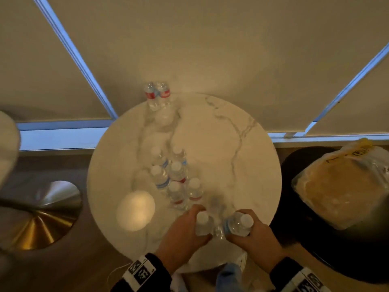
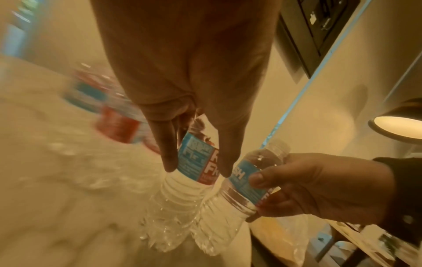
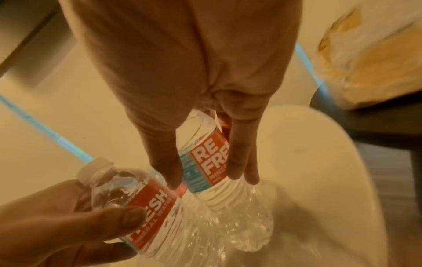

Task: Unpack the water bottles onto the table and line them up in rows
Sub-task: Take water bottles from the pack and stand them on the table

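Small clear water bottles with red and blue labels stand on a round marble table [image 1: 242, 127]. My left hand [image 1: 185, 228] grips one bottle [image 1: 203, 223] by its label [image 2: 196, 162] near the table's front edge. Beside it, my right hand [image 1: 252, 239] grips a second bottle [image 1: 239, 225], tilted so its base leans toward the first [image 3: 205, 166]. Both bottles' bases are close together just over the tabletop. Several bottles [image 1: 176, 175] stand in two short rows in front of my hands. Two more bottles [image 1: 157, 95] stand at the table's far edge.
A plastic wrap with a cardboard tray [image 1: 341, 186] lies on a dark seat to the right of the table. A brass stool base [image 1: 40, 216] is on the floor at left. Window blinds [image 1: 210, 49] close off the far side.
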{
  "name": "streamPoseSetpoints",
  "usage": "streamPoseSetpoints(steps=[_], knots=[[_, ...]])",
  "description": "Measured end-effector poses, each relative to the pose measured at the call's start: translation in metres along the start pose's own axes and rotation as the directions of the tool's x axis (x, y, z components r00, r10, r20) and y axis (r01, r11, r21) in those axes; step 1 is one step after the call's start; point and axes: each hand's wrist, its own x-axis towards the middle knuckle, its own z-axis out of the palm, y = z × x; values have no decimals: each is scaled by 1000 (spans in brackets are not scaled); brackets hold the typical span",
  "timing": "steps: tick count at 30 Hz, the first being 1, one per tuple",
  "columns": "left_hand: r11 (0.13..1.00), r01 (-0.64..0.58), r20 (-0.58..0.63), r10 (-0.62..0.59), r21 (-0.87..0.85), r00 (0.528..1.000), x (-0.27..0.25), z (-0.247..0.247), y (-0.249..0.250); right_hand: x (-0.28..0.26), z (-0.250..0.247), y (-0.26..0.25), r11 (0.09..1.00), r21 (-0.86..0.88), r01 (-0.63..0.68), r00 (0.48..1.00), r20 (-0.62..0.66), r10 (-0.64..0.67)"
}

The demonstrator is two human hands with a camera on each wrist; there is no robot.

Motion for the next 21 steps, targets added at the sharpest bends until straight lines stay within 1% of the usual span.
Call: streamPoseSetpoints(steps=[3, 5, 9, 12, 14, 17, 19, 21], knots=[[998, 68, -66, -67, 14, 996, -33, -22, -36, 3, 51, -17, 1000, -3, 29, 999, -33, -30], [996, 93, -119, -94, -14, 988, -46, -34, -53, 7, 78, -31, 999, -14, 39, 998, -39, -40], [987, 144, -222, -157, -77, 962, -46, -49, -78, 18, 112, -50, 1000, -18, 13, 996, -84, -14], [985, 124, -285, -153, -120, 946, -38, -56, -81, 26, 124, -58, 1000, -29, 2, 993, -119, -6], [986, 101, -296, -136, -132, 945, -32, -59, -77, 29, 127, -63, 999, -38, -9, 992, -129, 4], [984, 110, -266, -144, -140, 953, -25, -58, -75, 32, 125, -66, 999, -18, -26, 993, -115, 24], [977, 138, -238, -174, -163, 956, -22, -56, -78, 33, 120, -62, 999, -43, -21, 998, -61, 18], [972, 154, -211, -190, -178, 959, -19, -55, -82, 34, 111, -57, 996, -89, -29, 999, 25, 32]])
